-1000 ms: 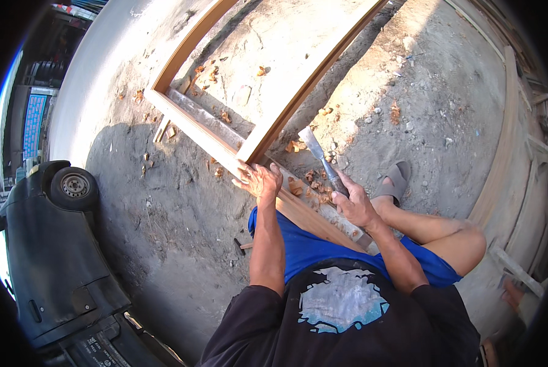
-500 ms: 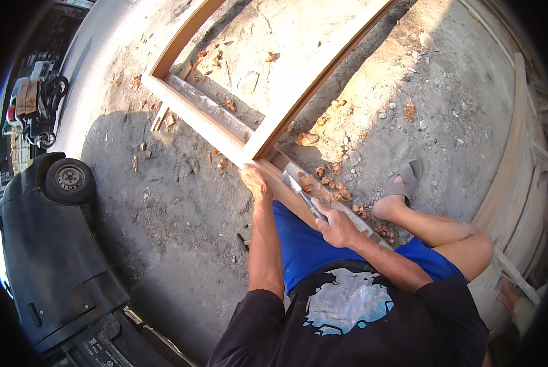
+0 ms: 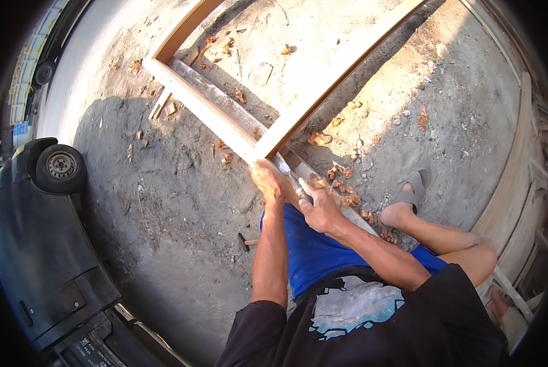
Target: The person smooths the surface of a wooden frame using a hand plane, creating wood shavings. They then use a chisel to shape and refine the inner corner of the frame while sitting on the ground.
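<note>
**Chisel held in the right hand, its blade pointed at the joint of a wooden frame**

A pale wooden frame (image 3: 200, 105) is seen from above, its long rail slanting from the upper left down to the worker's lap. A crossbar (image 3: 329, 84) of the frame is joined to this rail and slants up to the right.

The chisel (image 3: 290, 176) is found just below that joint, at the frame's inner side. Its handle is wrapped by the closed fingers of the right hand (image 3: 323, 211), the nearer hand to the tool. The blade is directed up and left from the grip, toward the joint; its long axis is set roughly along the rail, at a slightly steeper slant. Whether the wood is touched by the cutting edge cannot be told.

The frame's rail is gripped just below the joint by the left hand (image 3: 269, 179), with the fingers curled at its outer edge. Only a narrow gap is left between the 2 hands.

Ahead of the blade, room appears to be limited by the crossbar. Under the frame's inner edge, a gray beam (image 3: 222, 98) is seen. More open room is found to the right of the frame, where curled shavings (image 3: 347, 199) are scattered and a sandaled foot (image 3: 411, 192) is planted. Left of the frame's lower part, a hammer (image 3: 243, 243) is seen on the ground.
</note>
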`<state>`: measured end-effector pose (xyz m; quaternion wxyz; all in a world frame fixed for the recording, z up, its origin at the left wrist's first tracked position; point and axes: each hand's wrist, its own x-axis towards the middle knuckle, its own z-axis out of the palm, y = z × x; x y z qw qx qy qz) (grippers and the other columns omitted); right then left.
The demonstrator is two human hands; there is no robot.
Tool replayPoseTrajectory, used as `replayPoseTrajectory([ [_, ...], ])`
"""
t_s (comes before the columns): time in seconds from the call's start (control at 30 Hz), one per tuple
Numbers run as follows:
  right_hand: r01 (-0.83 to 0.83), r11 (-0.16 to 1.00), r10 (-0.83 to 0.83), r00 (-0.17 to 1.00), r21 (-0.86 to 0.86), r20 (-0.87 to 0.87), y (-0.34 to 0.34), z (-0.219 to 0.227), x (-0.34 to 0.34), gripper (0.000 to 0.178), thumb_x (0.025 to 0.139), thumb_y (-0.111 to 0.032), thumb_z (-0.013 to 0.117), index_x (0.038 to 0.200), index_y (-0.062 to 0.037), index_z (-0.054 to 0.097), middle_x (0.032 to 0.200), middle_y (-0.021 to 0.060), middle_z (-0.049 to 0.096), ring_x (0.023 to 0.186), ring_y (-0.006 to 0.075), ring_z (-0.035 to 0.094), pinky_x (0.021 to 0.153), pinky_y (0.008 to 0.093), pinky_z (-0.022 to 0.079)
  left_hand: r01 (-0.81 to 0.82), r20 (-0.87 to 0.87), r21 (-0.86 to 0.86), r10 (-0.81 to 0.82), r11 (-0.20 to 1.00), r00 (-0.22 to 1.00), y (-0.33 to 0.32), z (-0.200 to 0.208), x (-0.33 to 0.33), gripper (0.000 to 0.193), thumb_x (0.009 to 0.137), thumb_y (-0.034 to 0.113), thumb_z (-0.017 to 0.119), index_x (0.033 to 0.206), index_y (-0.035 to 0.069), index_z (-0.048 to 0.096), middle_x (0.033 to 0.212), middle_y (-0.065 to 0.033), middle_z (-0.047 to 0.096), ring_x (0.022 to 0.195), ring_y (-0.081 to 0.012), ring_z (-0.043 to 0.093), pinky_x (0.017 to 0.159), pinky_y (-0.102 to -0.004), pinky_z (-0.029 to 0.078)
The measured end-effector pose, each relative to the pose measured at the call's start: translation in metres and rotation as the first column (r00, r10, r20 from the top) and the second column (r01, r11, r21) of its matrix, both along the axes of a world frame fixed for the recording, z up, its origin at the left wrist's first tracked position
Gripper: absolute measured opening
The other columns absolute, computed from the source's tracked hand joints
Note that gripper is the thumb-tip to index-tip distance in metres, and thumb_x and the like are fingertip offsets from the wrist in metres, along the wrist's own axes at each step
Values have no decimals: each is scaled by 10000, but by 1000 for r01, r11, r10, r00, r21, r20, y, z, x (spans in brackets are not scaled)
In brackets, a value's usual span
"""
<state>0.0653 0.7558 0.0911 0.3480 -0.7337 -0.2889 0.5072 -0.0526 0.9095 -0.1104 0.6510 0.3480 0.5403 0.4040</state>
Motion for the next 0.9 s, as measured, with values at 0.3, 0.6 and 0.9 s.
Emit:
replayPoseTrajectory([
  [0.3, -1, 999, 4, 997, -40, 74, -45, -8, 11, 637, 957, -135, 590, 1553, 4, 412, 1194, 377, 662, 1154, 476, 660, 1036, 459, 488, -87, 209, -195, 129, 977, 969, -13, 36, 44, 382, 1093, 402, 400, 1117, 72, 592, 994, -72, 624, 903, -216, 628, 800, -358, 538],
  [0.6, 13, 999, -11, 999, -47, 44, -43, -9, 10, 648, 951, -134, 584, 1563, -15, 406, 1296, 385, 617, 1267, 462, 606, 1087, 437, 461, -34, -151, 4, 35, 999, 988, -14, 23, 48, 439, 1126, 391, 348, 1158, 13, 569, 1039, -118, 628, 914, -230, 617, 811, -399, 526],
  [0.9, -40, 997, 32, 994, 68, 109, -51, -20, -2, 623, 963, -118, 587, 1549, 16, 423, 1395, 358, 579, 1302, 378, 599, 1110, 395, 433, -65, -12, 6, 65, 998, 998, -2, 66, 47, 494, 1129, 427, 276, 1159, 28, 565, 1023, -125, 645, 884, -238, 631, 772, -415, 541],
])
